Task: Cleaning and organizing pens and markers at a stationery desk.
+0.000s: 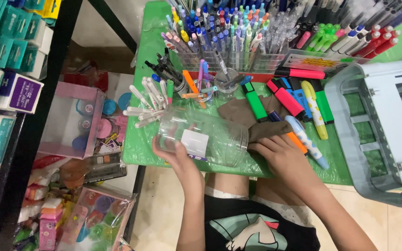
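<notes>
Centre frame, my left hand (178, 155) clasps a clear plastic jar (204, 137) lying sideways, mouth toward my right hand (282, 155), which pinches a brown cloth (244, 113).

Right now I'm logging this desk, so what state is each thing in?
clear plastic jar: on its side, mouth open to the right.
left hand: gripping the jar's base.
right hand: at the jar's mouth, holding a brown cloth.
brown cloth: crumpled, partly in the jar's mouth.
light blue basket: tipped on its side.
</notes>
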